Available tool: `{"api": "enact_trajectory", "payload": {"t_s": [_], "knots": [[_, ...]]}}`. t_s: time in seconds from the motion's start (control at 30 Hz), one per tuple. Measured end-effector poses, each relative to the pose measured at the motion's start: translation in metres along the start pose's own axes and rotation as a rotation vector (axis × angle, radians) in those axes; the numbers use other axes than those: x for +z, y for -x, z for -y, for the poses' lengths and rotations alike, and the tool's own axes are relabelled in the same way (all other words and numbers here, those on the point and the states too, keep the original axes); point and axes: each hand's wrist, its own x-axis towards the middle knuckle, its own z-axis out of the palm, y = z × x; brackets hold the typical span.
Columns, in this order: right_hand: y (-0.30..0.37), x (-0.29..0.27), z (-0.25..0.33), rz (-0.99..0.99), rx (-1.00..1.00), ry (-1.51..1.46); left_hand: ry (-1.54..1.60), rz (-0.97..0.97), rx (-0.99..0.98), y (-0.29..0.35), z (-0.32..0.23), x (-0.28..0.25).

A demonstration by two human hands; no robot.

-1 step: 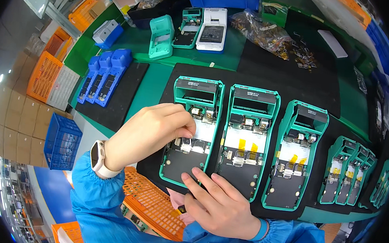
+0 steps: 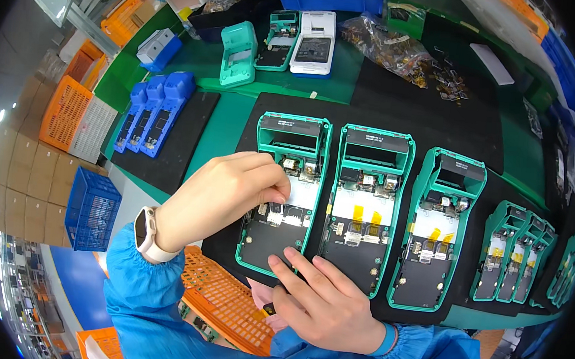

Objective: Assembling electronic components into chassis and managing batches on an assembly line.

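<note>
My left hand [image 2: 243,183], with a white watch on the wrist, reaches over the leftmost teal-edged handheld terminal housing [image 2: 269,242]. Its thumb and fingertips are pinched together above the metal card slots [image 2: 275,214] on the dark circuit board; whatever they hold is hidden. Spread fingers of my right hand [image 2: 325,304] rest at the lower right edge of that same housing, holding nothing. Two similar housings, a middle one [image 2: 352,259] and a right one [image 2: 421,278], lie beside it, both with yellow tabs at their card slots.
Further right stand several more teal housings [image 2: 512,254]. Blue housings [image 2: 161,112] lie on a black mat at the left. Behind are a white-and-blue terminal [image 2: 314,43], a teal shell [image 2: 238,54] and a plastic bag [image 2: 386,45] with small yellow-tabbed parts spilled beside it. An orange basket [image 2: 224,296] sits below the table edge.
</note>
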Motion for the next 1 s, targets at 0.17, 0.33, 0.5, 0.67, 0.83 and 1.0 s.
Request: {"api": "enact_trajectory", "payload": {"t_s": [0.17,0.33,0.5,0.67,0.83,1.0], "knots": [[0.000,-0.001,0.000,0.007,0.017,-0.007,-0.029,-0.056,0.054,0.001,0.004,0.007],[-0.001,-0.002,0.001,0.004,0.041,-0.037,-0.057,-0.102,0.062,0.004,0.003,0.011],[-0.002,-0.001,0.002,0.002,0.059,-0.028,-0.024,-0.127,0.101,0.005,0.002,0.012],[-0.002,-0.001,0.002,-0.026,0.070,-0.043,0.059,-0.054,0.058,0.012,0.002,0.008],[-0.002,-0.001,0.001,-0.042,0.072,-0.085,0.017,-0.100,-0.002,0.015,-0.013,-0.003],[-0.001,-0.003,0.001,-0.056,0.077,-0.100,0.374,0.071,0.203,0.046,-0.041,-0.003]]}}
